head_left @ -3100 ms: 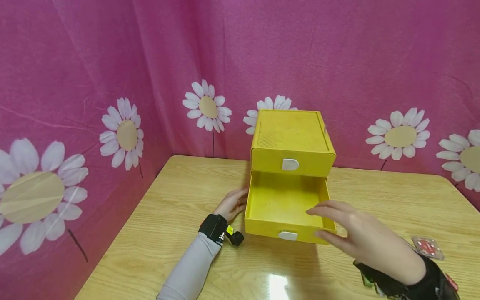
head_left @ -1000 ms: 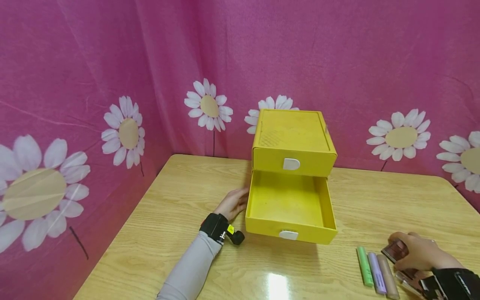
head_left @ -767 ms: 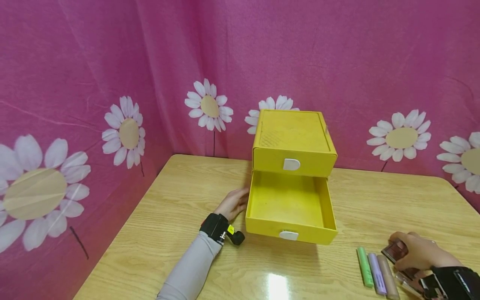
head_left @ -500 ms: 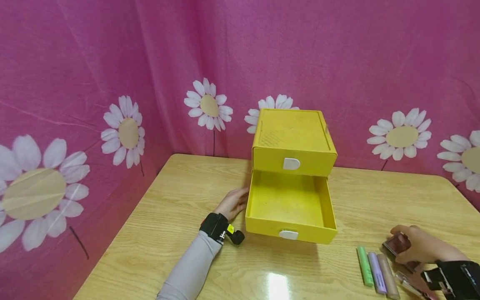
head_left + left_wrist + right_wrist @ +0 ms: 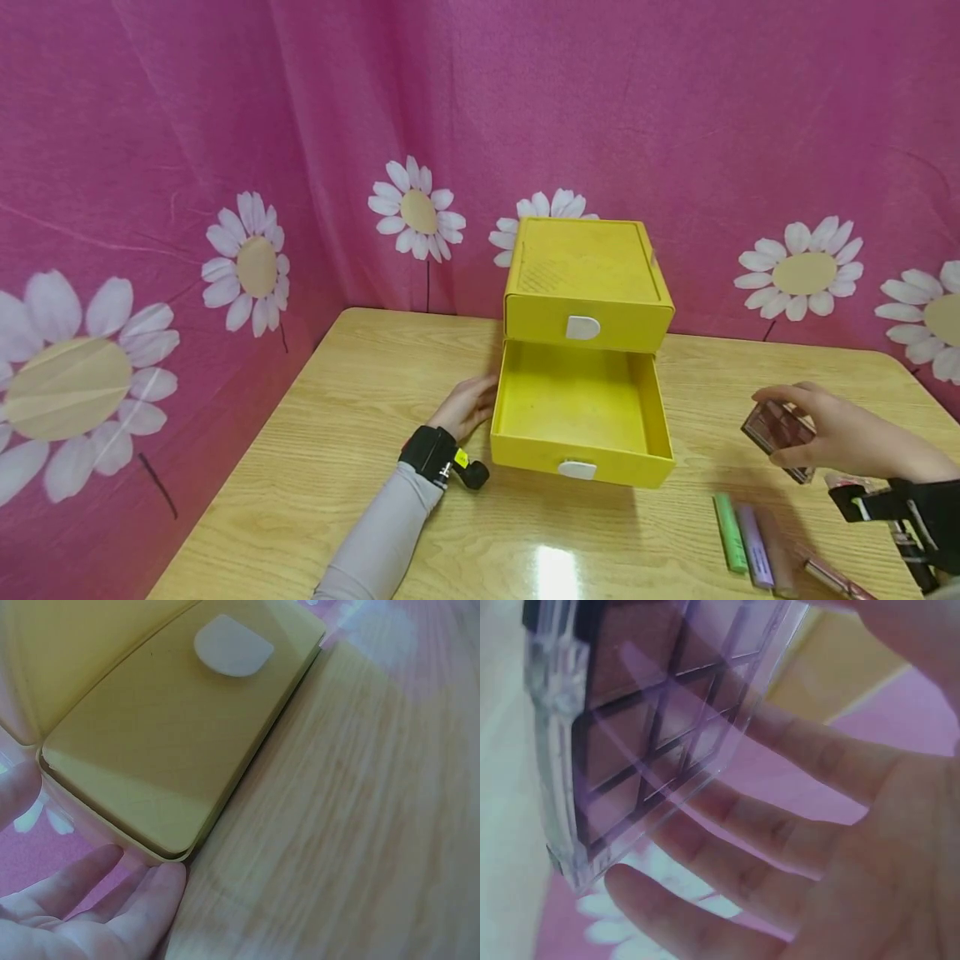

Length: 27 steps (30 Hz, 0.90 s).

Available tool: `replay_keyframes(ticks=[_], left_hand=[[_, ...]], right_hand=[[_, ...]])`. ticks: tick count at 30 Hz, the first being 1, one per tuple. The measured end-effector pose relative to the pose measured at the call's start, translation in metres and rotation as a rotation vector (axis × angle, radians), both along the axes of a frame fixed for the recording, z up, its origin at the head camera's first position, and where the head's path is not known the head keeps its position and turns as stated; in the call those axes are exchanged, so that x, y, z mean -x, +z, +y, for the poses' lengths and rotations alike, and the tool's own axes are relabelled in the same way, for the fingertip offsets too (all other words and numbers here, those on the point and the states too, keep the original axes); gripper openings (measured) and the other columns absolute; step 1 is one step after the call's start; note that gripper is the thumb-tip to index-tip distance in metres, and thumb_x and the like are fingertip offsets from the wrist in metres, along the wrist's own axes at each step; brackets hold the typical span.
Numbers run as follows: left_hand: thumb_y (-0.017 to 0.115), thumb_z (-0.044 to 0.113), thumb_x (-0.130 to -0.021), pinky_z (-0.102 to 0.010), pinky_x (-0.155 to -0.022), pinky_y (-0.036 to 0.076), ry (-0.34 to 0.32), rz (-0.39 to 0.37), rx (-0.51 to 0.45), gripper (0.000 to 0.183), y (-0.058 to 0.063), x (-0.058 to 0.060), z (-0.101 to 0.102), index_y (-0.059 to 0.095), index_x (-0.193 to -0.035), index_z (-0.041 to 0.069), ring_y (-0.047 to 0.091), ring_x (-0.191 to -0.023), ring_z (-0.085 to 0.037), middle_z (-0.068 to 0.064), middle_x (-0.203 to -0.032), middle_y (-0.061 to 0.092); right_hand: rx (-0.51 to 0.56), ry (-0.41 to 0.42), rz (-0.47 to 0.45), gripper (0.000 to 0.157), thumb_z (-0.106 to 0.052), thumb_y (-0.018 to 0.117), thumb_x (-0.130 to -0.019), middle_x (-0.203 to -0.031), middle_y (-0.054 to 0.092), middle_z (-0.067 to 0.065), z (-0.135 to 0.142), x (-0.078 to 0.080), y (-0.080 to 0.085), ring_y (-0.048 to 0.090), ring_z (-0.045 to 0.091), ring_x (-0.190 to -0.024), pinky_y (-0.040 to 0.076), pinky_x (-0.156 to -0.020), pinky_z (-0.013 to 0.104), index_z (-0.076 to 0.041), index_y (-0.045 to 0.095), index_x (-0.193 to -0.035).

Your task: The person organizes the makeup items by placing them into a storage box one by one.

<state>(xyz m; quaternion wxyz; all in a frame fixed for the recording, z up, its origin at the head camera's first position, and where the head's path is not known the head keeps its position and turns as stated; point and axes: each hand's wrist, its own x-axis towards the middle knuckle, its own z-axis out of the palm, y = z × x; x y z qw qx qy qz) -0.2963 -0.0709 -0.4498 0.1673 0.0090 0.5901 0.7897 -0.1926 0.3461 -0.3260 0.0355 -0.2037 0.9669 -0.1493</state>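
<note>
My right hand (image 5: pixel 847 429) holds an eyeshadow palette (image 5: pixel 778 437) above the table, to the right of the yellow drawer unit (image 5: pixel 588 258). Seen from the right wrist, the palette (image 5: pixel 630 720) has a clear lid over brown and pink pans, and the fingers lie along its far side. The unit's lower drawer (image 5: pixel 582 471) is pulled out with nothing inside. My left hand (image 5: pixel 463 407) rests against the unit's left side. In the left wrist view its fingertips (image 5: pixel 165 881) touch the edge of the casing beside a drawer front with a white tab (image 5: pixel 232 645).
Green (image 5: pixel 730 533), purple (image 5: pixel 754 546) and brown tubes (image 5: pixel 778 560) lie side by side at the table's front right. A slim pinkish tube (image 5: pixel 836 579) and a dark one (image 5: pixel 911 554) lie farther right. A pink flowered curtain (image 5: pixel 675 108) hangs behind the table.
My right hand left the drawer for the items at right, took hold of the eyeshadow palette and has lifted it off the table, away from me. The left hand and drawer stay put.
</note>
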Motion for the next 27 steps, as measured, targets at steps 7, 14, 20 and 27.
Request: replay_keyframes(ticks=[7,14,20,27], left_hand=[[0.041,0.018,-0.098,-0.038,-0.096,0.042,-0.010,0.007,0.002,0.042,0.000,0.001,0.000,0.040,-0.132,-0.007,0.053,-0.110,-0.022,-0.022,-0.133,0.045],[0.042,0.017,-0.097,-0.039,-0.097,0.040,0.001,-0.001,0.005,0.042,0.002,-0.002,0.000,0.041,-0.132,-0.006,0.052,-0.112,-0.024,-0.022,-0.133,0.044],[0.042,0.016,-0.097,-0.039,-0.096,0.041,0.011,0.002,0.001,0.042,0.001,-0.001,0.000,0.039,-0.132,-0.008,0.052,-0.112,-0.025,-0.024,-0.133,0.044],[0.041,0.017,-0.098,-0.038,-0.095,0.042,-0.001,0.006,0.002,0.043,0.001,-0.002,0.000,0.039,-0.133,-0.008,0.053,-0.109,-0.023,-0.023,-0.133,0.045]], right_hand=[[0.041,0.180,0.121,0.067,-0.018,0.081,-0.065,-0.107,0.048,0.010,-0.035,-0.001,0.039,0.041,0.005,-0.076,0.035,-0.056,0.019,-0.001,0.049,-0.122],[0.010,0.272,0.139,0.068,-0.022,0.081,-0.067,-0.111,0.049,0.005,-0.072,-0.001,0.069,0.043,0.007,-0.080,0.042,-0.059,0.020,-0.008,0.048,-0.125],[-0.001,0.323,0.055,0.066,-0.023,0.078,-0.072,-0.121,0.047,0.007,-0.103,0.004,0.086,0.047,0.014,-0.093,0.049,-0.070,0.025,-0.008,0.047,-0.128],[-0.043,0.404,-0.027,0.061,-0.016,0.075,-0.073,-0.120,0.047,0.008,-0.147,0.012,0.095,0.047,0.016,-0.093,0.047,-0.075,0.029,-0.006,0.049,-0.126]])
